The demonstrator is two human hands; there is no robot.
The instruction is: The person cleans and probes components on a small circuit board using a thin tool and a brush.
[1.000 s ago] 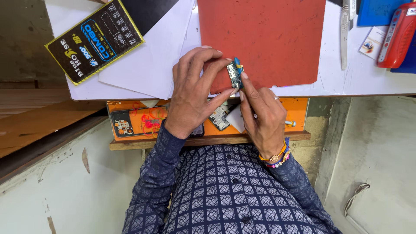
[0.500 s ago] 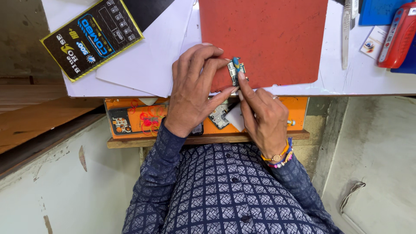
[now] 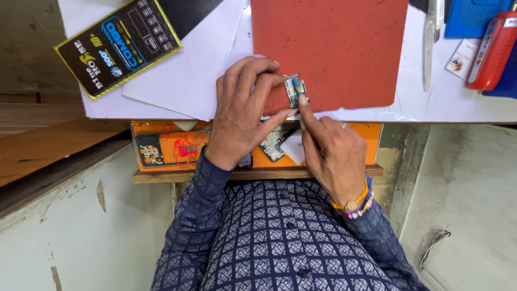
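A small circuit board with blue and metal parts is held over the near edge of a red mat. My left hand pinches it between thumb and fingers. My right hand comes up from below, its forefinger tip pressed against the board's lower right corner. Both hands hover at the front edge of the white table.
A black and yellow package lies on white paper sheets at the left. A metal tool, a red device and a blue case sit at the right. An orange tray with phone parts is below the table edge.
The small board and both hands have stayed at the mat's near edge; my fingers shifted slightly on the board, and the view moved a little.
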